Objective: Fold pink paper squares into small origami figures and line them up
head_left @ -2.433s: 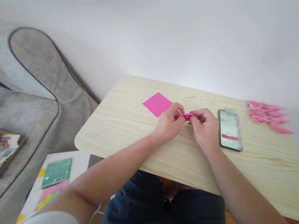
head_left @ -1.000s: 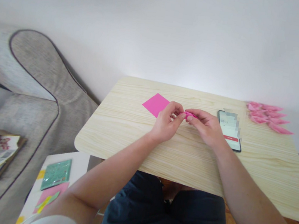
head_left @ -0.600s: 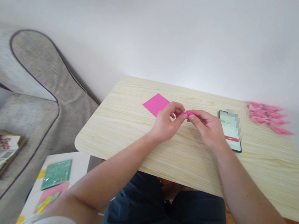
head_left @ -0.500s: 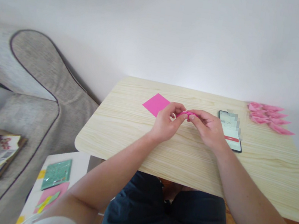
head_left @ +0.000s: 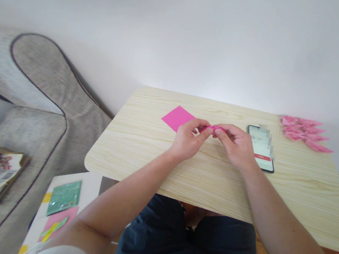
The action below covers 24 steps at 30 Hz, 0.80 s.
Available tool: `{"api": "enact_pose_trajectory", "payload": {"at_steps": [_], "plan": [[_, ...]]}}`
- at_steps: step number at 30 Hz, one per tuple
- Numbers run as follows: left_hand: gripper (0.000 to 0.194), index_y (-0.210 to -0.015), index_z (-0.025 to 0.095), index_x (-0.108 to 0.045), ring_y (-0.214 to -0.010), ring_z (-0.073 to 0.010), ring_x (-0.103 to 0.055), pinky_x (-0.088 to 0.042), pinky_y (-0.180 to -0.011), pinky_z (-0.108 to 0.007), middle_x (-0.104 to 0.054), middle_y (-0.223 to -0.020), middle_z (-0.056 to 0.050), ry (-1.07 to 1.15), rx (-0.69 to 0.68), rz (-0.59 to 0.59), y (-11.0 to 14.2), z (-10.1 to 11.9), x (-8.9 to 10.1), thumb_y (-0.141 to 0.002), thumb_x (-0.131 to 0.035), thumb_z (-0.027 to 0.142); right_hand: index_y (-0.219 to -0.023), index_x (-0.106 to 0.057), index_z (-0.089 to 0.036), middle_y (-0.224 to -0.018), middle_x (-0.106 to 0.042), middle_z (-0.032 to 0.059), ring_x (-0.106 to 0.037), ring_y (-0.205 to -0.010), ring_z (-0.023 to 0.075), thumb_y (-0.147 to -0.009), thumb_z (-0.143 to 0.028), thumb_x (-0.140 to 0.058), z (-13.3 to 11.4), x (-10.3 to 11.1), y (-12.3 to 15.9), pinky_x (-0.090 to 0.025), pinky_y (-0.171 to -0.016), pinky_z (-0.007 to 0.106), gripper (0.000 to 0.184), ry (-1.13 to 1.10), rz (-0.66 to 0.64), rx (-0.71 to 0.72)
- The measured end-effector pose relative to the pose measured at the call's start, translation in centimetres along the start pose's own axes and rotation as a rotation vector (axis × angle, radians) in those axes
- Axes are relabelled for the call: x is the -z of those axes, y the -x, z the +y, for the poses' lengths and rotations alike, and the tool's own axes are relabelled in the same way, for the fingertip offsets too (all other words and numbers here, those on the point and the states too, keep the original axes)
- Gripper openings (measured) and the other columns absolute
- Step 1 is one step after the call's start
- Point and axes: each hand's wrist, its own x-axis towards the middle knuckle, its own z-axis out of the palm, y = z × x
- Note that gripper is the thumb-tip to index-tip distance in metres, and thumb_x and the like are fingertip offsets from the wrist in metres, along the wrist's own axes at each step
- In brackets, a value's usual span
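Note:
Between my two hands is a small piece of folded pink paper (head_left: 219, 129), held just above the table. My left hand (head_left: 188, 138) pinches its left end, and my right hand (head_left: 235, 144) pinches its right end, with both thumbs close together on the near side. Fingers cover much of the paper, so its full shape is hidden. Behind my left hand a flat sheet of bright pink paper (head_left: 175, 118) lies on the table, partly covered by that hand. Just right of my right hand lies a phone (head_left: 262, 150) with a timer on its screen.
Several folded pink paper pieces (head_left: 305, 133) lie in rows at the back right of the pale wooden table (head_left: 133, 151). A white stand (head_left: 92, 183) at lower left holds a green packet (head_left: 65, 197) and coloured papers. A grey sofa (head_left: 79, 147) stands further left.
Hardly anything moves: both hands keep their pinch on the folded paper, with the left fingers shifting very slightly. The digits on the phone's timer differ.

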Motion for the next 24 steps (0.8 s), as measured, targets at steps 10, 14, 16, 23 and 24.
{"api": "enact_pose_trajectory", "payload": {"at_steps": [10,14,16,23,24], "plan": [[0.018,-0.099,0.021,-0.075,-0.087,-0.0149,-0.067,-0.048,-0.077,-0.03,-0.078,-0.097,-0.003,-0.063,-0.069,0.007,0.17,-0.77,-0.23,-0.097,-0.069,0.038,-0.098,-0.078,-0.024,-0.09,-0.079,0.0027,-0.073,-0.086,0.0198,-0.095,-0.052,-0.069,0.19,-0.19,-0.04,-0.057,-0.083,0.034,0.029,-0.029,0.016,-0.005],[0.02,-0.098,0.021,-0.074,-0.087,-0.0159,-0.067,-0.049,-0.076,-0.03,-0.077,-0.095,-0.003,-0.034,-0.049,0.005,0.15,-0.64,-0.23,-0.096,-0.069,0.041,-0.097,-0.078,-0.024,-0.09,-0.079,0.003,-0.073,-0.086,0.0206,-0.093,-0.054,-0.071,0.22,-0.23,-0.14,-0.058,-0.083,0.036,0.03,-0.085,0.006,-0.02],[0.02,-0.097,0.021,-0.073,-0.087,-0.016,-0.067,-0.049,-0.077,-0.03,-0.077,-0.094,-0.003,-0.006,-0.028,-0.002,0.11,-0.43,-0.17,-0.096,-0.069,0.04,-0.097,-0.079,-0.025,-0.09,-0.079,0.0033,-0.073,-0.085,0.0208,-0.092,-0.054,-0.073,0.19,-0.24,-0.21,-0.059,-0.083,0.036,0.031,-0.108,0.003,-0.025],[0.015,-0.097,0.02,-0.072,-0.089,-0.0164,-0.069,-0.052,-0.08,-0.03,-0.077,-0.096,-0.004,0.052,-0.019,-0.022,0.05,-0.06,-0.18,-0.094,-0.071,0.035,-0.097,-0.08,-0.023,-0.087,-0.079,0.0038,-0.074,-0.082,0.0197,-0.09,-0.052,-0.076,0.12,-0.35,-0.18,-0.06,-0.079,0.034,0.03,-0.181,0.003,-0.064],[0.015,-0.097,0.02,-0.072,-0.089,-0.0165,-0.069,-0.052,-0.08,-0.03,-0.077,-0.096,-0.004,0.059,-0.016,-0.025,0.06,-0.09,-0.2,-0.093,-0.071,0.035,-0.096,-0.08,-0.023,-0.086,-0.079,0.0038,-0.074,-0.081,0.0196,-0.09,-0.051,-0.076,0.13,-0.35,-0.17,-0.06,-0.079,0.034,0.029,-0.19,0.006,-0.07]]}}
